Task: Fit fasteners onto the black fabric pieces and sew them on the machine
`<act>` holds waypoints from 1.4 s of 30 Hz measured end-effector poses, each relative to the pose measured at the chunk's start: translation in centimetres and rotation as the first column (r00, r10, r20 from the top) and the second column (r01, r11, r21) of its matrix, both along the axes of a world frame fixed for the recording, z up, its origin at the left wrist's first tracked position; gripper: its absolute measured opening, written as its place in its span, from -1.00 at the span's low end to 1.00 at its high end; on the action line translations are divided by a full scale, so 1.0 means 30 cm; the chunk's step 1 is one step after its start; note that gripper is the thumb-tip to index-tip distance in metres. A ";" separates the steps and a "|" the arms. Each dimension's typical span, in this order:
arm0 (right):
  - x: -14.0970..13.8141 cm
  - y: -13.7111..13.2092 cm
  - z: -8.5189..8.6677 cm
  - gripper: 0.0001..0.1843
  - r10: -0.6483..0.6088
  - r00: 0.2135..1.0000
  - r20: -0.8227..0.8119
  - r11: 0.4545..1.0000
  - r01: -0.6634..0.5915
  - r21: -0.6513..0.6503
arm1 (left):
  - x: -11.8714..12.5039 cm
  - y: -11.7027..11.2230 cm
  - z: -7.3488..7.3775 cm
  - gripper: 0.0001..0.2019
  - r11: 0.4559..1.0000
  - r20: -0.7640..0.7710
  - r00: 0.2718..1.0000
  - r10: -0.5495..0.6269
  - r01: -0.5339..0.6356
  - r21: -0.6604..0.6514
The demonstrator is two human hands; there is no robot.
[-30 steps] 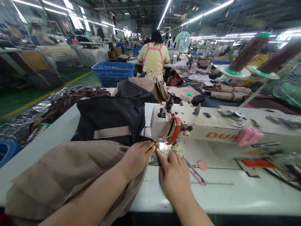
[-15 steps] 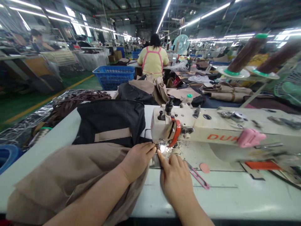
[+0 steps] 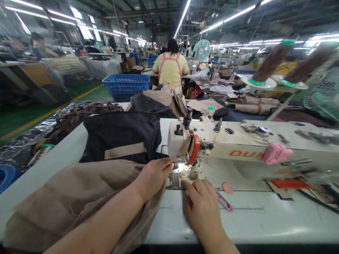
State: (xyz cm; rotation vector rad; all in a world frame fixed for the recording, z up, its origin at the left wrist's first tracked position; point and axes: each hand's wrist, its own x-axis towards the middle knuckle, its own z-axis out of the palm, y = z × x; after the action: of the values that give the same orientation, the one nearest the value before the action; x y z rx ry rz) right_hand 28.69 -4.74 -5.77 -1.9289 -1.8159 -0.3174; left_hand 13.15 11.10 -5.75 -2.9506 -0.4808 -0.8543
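Note:
At the presser foot of a white sewing machine point(image 3: 212, 137), my left hand point(image 3: 155, 176) grips the edge of a brown and black fabric piece point(image 3: 79, 187), fingers closed beside the needle plate point(image 3: 178, 167). The brown cloth spreads beneath my left forearm. Its black part point(image 3: 124, 132), with a tan strip on it, lies behind. My right hand point(image 3: 202, 204) rests on the machine bed, index finger forward and the other fingers loosely bent, holding nothing that I can see. Pink thread snips point(image 3: 225, 201) lie just right of it, their blades partly hidden by the fingers.
A pink disc point(image 3: 227, 188) lies near the snips. Brown thread cones point(image 3: 272, 63) stand at the upper right. Brown strips point(image 3: 79, 120) are heaped on the left, near a blue basket point(image 3: 127, 86). A person in a yellow top point(image 3: 171, 68) sits ahead.
My right hand has drawn back from the needle toward the snips, its index finger leaving the fabric edge. My left hand stays by the presser foot. The view has shifted slightly.

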 end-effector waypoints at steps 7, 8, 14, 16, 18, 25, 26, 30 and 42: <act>0.143 -0.111 0.026 -0.66 -0.036 0.996 0.078 0.977 0.019 0.214 | 0.001 0.027 -0.016 -0.78 0.999 0.023 0.999 -0.031 0.030 0.035; 0.176 -0.127 0.033 -0.67 -0.079 0.992 0.103 0.969 0.052 0.242 | 0.001 0.030 -0.018 -0.78 0.999 0.042 0.999 -0.034 0.032 0.043; 0.380 -0.226 0.071 -0.71 -0.445 0.879 0.174 0.868 0.374 0.327 | 0.007 0.043 -0.018 -0.77 0.999 0.054 0.998 -0.028 0.026 0.044; 0.438 -0.253 0.078 -0.72 -0.517 0.830 0.209 0.828 0.423 0.367 | 0.009 0.046 -0.015 -0.79 0.999 0.050 0.998 -0.026 0.024 0.046; 0.484 -0.271 0.082 -0.69 -0.555 0.801 0.224 0.805 0.449 0.389 | 0.011 0.047 -0.011 -0.80 0.999 0.036 0.999 -0.027 0.026 0.044; 0.530 -0.284 0.061 -0.36 -0.563 0.810 0.166 0.816 0.514 0.264 | 0.016 0.049 0.007 -0.80 0.997 0.028 0.999 -0.042 0.040 0.059; 0.534 -0.290 0.051 -0.36 -0.563 0.813 0.149 0.819 0.525 0.231 | 0.016 0.049 0.010 -0.80 0.997 0.031 0.999 -0.044 0.042 0.060; 0.563 -0.313 0.007 -0.40 -0.569 0.812 0.125 0.822 0.560 0.105 | 0.016 0.048 0.014 -0.80 0.998 0.038 0.998 -0.051 0.049 0.045; 0.581 -0.319 -0.009 -0.41 -0.613 0.785 0.082 0.789 0.614 0.025 | 0.001 0.034 -0.008 -0.80 0.998 0.051 0.997 -0.055 0.053 0.042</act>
State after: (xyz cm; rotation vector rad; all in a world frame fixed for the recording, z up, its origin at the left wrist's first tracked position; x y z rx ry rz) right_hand 46.13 -14.31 -6.05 -2.5053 -1.1666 -0.6142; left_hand 13.19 12.12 -6.00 -2.9232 -0.3834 -0.9372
